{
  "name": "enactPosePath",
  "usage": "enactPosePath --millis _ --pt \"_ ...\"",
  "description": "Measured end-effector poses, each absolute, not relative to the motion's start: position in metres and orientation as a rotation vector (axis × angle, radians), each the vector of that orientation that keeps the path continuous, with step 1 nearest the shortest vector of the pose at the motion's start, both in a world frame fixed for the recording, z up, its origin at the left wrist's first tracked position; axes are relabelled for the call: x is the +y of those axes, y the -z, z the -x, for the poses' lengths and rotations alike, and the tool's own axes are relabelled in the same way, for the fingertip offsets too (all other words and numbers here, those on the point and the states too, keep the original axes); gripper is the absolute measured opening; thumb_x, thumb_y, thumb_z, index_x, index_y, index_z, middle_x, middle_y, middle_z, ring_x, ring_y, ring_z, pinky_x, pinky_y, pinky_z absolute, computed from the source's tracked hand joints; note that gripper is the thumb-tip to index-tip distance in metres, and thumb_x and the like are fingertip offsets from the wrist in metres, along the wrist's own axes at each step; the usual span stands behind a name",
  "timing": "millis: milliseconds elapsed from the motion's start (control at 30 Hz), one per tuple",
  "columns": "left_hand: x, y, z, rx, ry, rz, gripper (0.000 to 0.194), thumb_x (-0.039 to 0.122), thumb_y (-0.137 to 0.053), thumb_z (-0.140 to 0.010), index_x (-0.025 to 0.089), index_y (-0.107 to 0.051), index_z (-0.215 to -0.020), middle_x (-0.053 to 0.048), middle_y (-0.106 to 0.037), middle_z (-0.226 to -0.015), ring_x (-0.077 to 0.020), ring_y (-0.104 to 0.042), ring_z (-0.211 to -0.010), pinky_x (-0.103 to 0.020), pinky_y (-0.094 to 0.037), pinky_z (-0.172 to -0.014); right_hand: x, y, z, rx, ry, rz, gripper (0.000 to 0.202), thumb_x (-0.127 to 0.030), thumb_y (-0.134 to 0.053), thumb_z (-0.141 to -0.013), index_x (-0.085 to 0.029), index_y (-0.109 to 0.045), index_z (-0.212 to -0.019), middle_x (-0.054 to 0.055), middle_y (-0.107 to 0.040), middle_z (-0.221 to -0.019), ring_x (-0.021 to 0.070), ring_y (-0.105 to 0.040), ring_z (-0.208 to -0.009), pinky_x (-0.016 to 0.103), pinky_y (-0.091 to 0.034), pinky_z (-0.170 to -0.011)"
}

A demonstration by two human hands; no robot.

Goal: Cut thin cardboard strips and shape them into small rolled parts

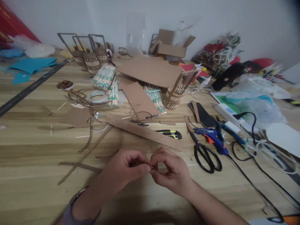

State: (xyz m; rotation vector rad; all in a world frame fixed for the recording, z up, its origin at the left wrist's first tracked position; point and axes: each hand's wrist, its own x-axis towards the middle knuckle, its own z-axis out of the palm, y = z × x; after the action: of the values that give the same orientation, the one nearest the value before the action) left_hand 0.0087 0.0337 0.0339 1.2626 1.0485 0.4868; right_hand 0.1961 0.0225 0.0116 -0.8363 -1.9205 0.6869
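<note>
My left hand [126,170] and my right hand [171,170] meet fingertip to fingertip over the front of the wooden table [35,193]. Both pinch at a tiny brownish piece, mostly hidden by the fingertips and too small to name. Just beyond them lies a long cardboard strip [145,132], with a black and yellow utility knife [172,134] partly behind it. Black-handled scissors [206,156] rest to the right of my right hand, beside a blue glue gun [212,137]. Thin corrugated strips [81,166] lie left of my left hand.
Small slatted buckets [91,62] with tall handles stand at the back left, another bucket [174,97] right of centre. Packs of wooden sticks [104,76], cardboard sheets [150,70], tape rolls [98,97] and a bowl of brown balls [65,85] cover the middle. Black cords [253,184] trail at right.
</note>
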Motion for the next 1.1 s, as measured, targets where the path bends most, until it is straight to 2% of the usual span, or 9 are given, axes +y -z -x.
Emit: enactPosePath --millis 167,267,367,833,967,1100 --pt "0.032 -0.037 -0.012 1.241 -0.518 -1.457 0.016 0.029 -0.06 -0.079 0.018 -0.071 -0.074 0.004 -0.063 -0.062 -0.0121 -0.049 -0.058 -0.022 -0.034 -0.054 0.024 -0.007 -0.198 -2.149 -0.315 0.877 0.011 -0.011 -0.054 -0.088 -0.019 -0.061 -0.092 0.002 -0.062 -0.075 0.0136 -0.06 -0.065 0.023 -0.051 -0.058" --pt "0.028 -0.035 -0.018 1.339 -0.529 -1.509 0.016 0.025 -0.056 -0.079 0.017 -0.07 -0.074 0.002 -0.066 -0.064 -0.0139 -0.054 -0.061 -0.023 -0.036 -0.056 0.022 -0.006 -0.198 -2.278 -0.108 0.914 0.012 -0.013 -0.05 -0.093 -0.016 -0.062 -0.092 0.005 -0.064 -0.075 0.0177 -0.061 -0.067 0.028 -0.052 -0.06" --pt "0.025 -0.031 -0.022 1.379 -0.514 -1.532 0.016 0.024 -0.054 -0.079 0.017 -0.067 -0.073 0.001 -0.065 -0.065 -0.0151 -0.056 -0.062 -0.024 -0.038 -0.057 0.021 -0.005 -0.198 -2.348 -0.04 0.924 0.017 -0.015 -0.045 -0.096 -0.014 -0.062 -0.094 0.006 -0.065 -0.076 0.0198 -0.061 -0.068 0.032 -0.052 -0.061" --pt "0.019 -0.023 -0.028 1.496 -0.544 -1.741 0.013 0.019 -0.049 -0.078 0.019 -0.058 -0.069 0.001 -0.06 -0.063 -0.0148 -0.053 -0.061 -0.025 -0.035 -0.059 0.019 -0.003 -0.2 -2.389 -0.033 0.898 0.022 -0.019 -0.043 -0.1 -0.012 -0.062 -0.108 0.008 -0.065 -0.079 0.0205 -0.062 -0.07 0.033 -0.053 -0.063" --pt "0.02 -0.027 -0.026 1.436 -0.589 -1.683 0.013 0.02 -0.048 -0.078 0.019 -0.059 -0.07 0.002 -0.058 -0.063 -0.0142 -0.051 -0.061 -0.025 -0.036 -0.059 0.022 -0.002 -0.198 -2.272 -0.24 0.914 0.016 -0.018 -0.048 -0.098 -0.015 -0.061 -0.106 0.007 -0.065 -0.082 0.0175 -0.063 -0.07 0.028 -0.054 -0.062" --pt "0.023 -0.031 -0.021 1.236 -0.577 -1.456 0.015 0.026 -0.05 -0.08 0.019 -0.062 -0.075 0.004 -0.055 -0.061 -0.0124 -0.048 -0.057 -0.023 -0.034 -0.053 0.023 -0.004 -0.197 -2.055 -0.52 0.887 0.01 -0.016 -0.056 -0.09 -0.021 -0.061 -0.096 0.001 -0.061 -0.078 0.0137 -0.06 -0.067 0.023 -0.052 -0.06"
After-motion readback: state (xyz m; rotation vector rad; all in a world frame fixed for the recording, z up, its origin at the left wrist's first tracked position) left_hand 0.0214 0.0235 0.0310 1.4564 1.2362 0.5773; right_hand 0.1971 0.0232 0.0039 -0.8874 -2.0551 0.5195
